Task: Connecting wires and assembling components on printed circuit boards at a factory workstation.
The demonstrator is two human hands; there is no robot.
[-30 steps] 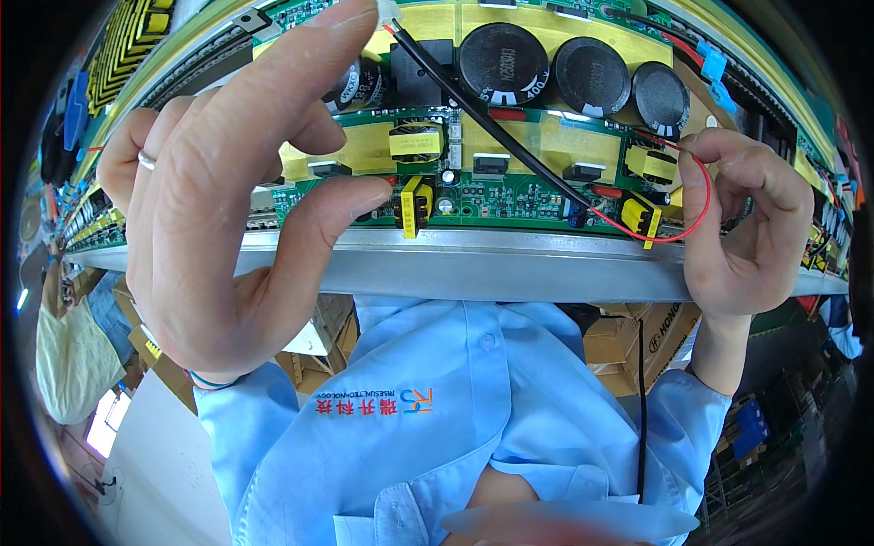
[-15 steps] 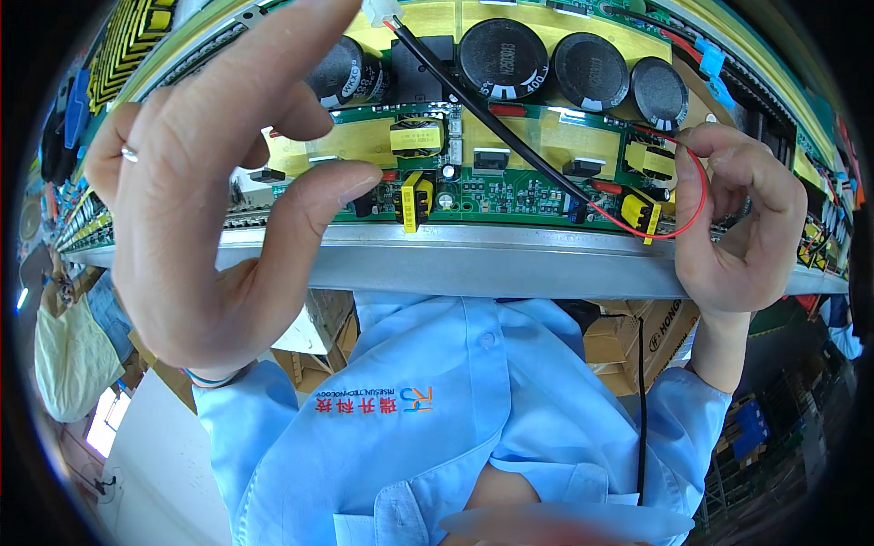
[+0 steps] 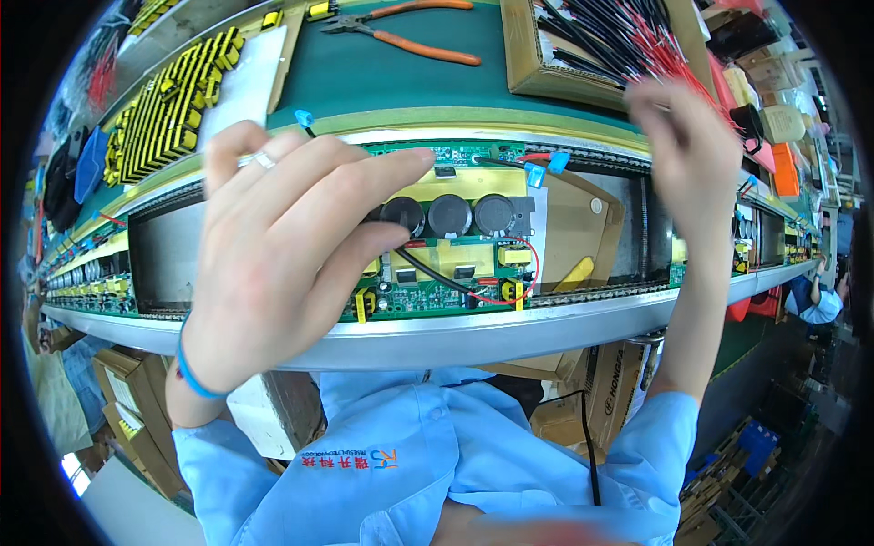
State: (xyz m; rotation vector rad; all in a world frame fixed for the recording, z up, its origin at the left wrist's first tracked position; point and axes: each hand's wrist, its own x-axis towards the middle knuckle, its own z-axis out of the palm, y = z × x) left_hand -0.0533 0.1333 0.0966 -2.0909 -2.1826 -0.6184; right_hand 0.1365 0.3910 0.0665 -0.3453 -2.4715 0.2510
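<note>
My left hand [image 3: 282, 255] is spread wide over a green circuit board [image 3: 437, 289] on the conveyor line. Its forefinger tip touches the board's far edge and its thumb lies beside three black round capacitors [image 3: 451, 215]. A ring and a blue wristband are on this hand. A black wire [image 3: 432, 273] and a looped red wire [image 3: 533, 271] lie across the board. My right hand [image 3: 683, 136] is raised to a cardboard box of red and black wires [image 3: 583, 41], fingertips among the wire ends; blur hides whether it grips any.
Orange-handled pliers [image 3: 410, 27] lie on the green mat beyond the line. Rows of yellow parts [image 3: 164, 118] sit at the far left. A metal rail [image 3: 455, 338] fronts the conveyor, with more boards [image 3: 91, 287] to the left. Cardboard boxes [image 3: 127, 382] stand below.
My right hand let go of the red wire loop and rose to the wire box. The view tilted up, and my left hand stayed spread on the board.
</note>
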